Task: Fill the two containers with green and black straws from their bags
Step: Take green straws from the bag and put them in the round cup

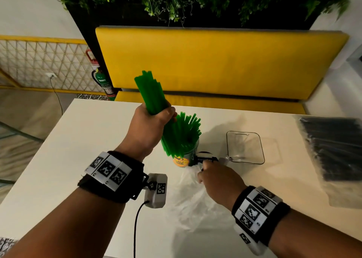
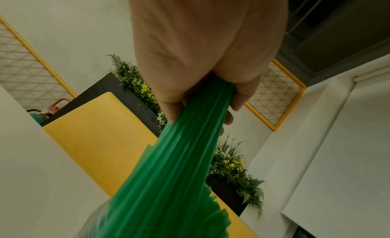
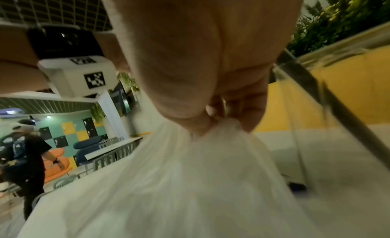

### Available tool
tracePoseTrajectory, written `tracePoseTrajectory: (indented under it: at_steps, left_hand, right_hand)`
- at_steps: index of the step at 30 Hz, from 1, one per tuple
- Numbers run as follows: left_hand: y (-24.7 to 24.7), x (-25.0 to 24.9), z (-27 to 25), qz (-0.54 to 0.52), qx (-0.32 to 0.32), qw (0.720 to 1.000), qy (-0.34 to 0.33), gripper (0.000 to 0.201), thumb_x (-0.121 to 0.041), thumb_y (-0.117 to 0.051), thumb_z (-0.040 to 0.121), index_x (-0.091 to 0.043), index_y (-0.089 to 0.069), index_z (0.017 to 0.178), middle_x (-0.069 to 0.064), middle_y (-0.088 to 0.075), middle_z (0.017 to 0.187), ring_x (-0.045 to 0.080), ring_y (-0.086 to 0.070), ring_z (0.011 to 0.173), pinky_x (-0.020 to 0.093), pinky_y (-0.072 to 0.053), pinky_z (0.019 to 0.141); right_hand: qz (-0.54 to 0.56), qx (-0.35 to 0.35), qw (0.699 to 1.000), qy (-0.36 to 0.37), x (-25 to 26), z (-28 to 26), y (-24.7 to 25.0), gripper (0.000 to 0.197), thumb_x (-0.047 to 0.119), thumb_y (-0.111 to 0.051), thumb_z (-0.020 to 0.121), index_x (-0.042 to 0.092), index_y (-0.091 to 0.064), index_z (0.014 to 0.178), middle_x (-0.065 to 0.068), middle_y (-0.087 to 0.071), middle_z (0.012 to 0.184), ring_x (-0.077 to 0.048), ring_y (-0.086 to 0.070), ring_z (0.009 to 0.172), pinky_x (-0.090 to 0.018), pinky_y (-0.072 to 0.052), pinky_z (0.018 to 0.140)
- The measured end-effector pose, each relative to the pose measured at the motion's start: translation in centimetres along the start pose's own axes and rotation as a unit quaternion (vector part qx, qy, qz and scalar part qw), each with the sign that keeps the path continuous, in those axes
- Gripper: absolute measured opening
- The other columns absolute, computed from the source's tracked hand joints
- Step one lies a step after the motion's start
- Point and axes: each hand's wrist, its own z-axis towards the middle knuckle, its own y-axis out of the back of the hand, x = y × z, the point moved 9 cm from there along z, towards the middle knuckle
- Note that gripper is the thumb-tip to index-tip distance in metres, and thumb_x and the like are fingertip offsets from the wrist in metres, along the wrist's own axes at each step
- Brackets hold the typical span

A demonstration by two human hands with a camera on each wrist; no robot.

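Note:
My left hand [image 1: 154,120] grips a bundle of green straws [image 1: 152,93] around its middle, tilted, above the table; the same bundle of green straws [image 2: 168,175] runs out from the left hand [image 2: 190,58] in the left wrist view. Just to its right a round container [image 1: 186,155] with a yellow label stands packed with green straws [image 1: 186,132]. My right hand [image 1: 215,177] pinches the bunched end of an empty clear plastic bag [image 1: 195,203] lying on the table; the clear bag [image 3: 168,183] hangs from the right hand's fingers [image 3: 242,111]. A clear empty rectangular container [image 1: 244,148] stands to the right. A bag of black straws [image 1: 333,150] lies at the far right.
The white table [image 1: 88,140] runs left and toward me. A yellow bench [image 1: 215,61] stands behind it, plants above. A small black object [image 1: 205,156] sits between the two containers. A person [image 3: 25,155] walks in the background of the right wrist view.

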Motion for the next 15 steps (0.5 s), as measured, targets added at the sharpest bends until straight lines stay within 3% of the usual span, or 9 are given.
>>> tracePoseTrajectory:
  at_steps: [3,6,8,10,12,13,15]
  left_hand:
    - [-0.2,0.0,0.0,-0.008,0.0,1.0,-0.016,0.01,-0.014,-0.066,0.085,-0.017,-0.069,0.076,0.01,-0.07,0.075,0.029,-0.068,0.078,0.057,-0.055,0.087]
    - [-0.4,0.1,0.1,-0.008,-0.001,0.999,-0.031,0.01,-0.009,-0.064,0.09,-0.01,-0.067,0.081,0.014,-0.069,0.077,0.029,-0.066,0.078,0.058,-0.054,0.085]
    - [-0.5,0.1,0.1,-0.005,-0.003,0.999,-0.037,0.011,-0.007,-0.063,0.092,-0.009,-0.066,0.082,0.016,-0.069,0.079,0.03,-0.066,0.079,0.058,-0.054,0.084]
    - [-0.7,0.0,0.2,-0.008,-0.006,0.999,-0.041,0.014,-0.006,-0.062,0.092,-0.011,-0.067,0.08,0.016,-0.069,0.078,0.03,-0.066,0.079,0.058,-0.054,0.084]
    - [-0.8,0.0,0.5,-0.012,-0.009,0.999,-0.043,0.02,-0.006,-0.063,0.092,-0.018,-0.068,0.076,0.014,-0.069,0.077,0.031,-0.065,0.079,0.058,-0.053,0.084]
    - [-0.9,0.1,0.7,-0.014,-0.01,0.999,-0.041,0.023,-0.006,-0.063,0.092,-0.02,-0.068,0.075,0.012,-0.068,0.076,0.031,-0.066,0.079,0.058,-0.054,0.084]
    - [-0.8,0.7,1.2,-0.019,-0.017,0.999,-0.032,0.022,-0.007,-0.064,0.091,-0.021,-0.068,0.074,0.009,-0.068,0.074,0.03,-0.066,0.078,0.058,-0.054,0.084]
  right_hand:
    - [-0.002,0.048,0.999,-0.023,-1.1,-0.4,-1.8,0.038,0.01,-0.044,0.091,0.011,-0.053,0.128,-0.013,-0.04,0.136,-0.033,-0.043,0.121,-0.041,-0.047,0.089]
    - [-0.004,0.164,0.986,-0.012,-1.3,-1.4,-3.8,0.072,0.027,-0.064,0.08,0.016,-0.033,0.145,-0.013,-0.03,0.146,-0.035,-0.038,0.13,-0.045,-0.045,0.098]
    - [0.006,0.195,0.981,-0.006,-1.1,-1.8,-3.2,0.087,0.04,-0.071,0.073,0.021,-0.029,0.147,-0.011,-0.033,0.144,-0.034,-0.044,0.126,-0.044,-0.047,0.095]
    - [0.03,0.116,0.993,-0.006,-0.4,-0.9,-0.7,0.068,0.041,-0.064,0.079,0.024,-0.038,0.14,-0.009,-0.041,0.138,-0.031,-0.052,0.116,-0.04,-0.049,0.09]
    - [0.046,-0.034,0.998,-0.014,0.1,0.4,2.9,0.044,0.033,-0.052,0.09,0.026,-0.041,0.132,-0.009,-0.049,0.126,-0.032,-0.059,0.103,-0.039,-0.049,0.083]
    - [0.05,-0.084,0.995,-0.029,0.0,1.0,4.0,0.041,0.031,-0.048,0.094,0.027,-0.037,0.134,-0.009,-0.05,0.121,-0.033,-0.061,0.099,-0.04,-0.05,0.08]
    - [0.066,-0.113,0.99,-0.055,-0.4,2.0,4.3,0.047,0.03,-0.043,0.099,0.03,-0.024,0.142,-0.009,-0.048,0.12,-0.034,-0.062,0.095,-0.04,-0.051,0.076]
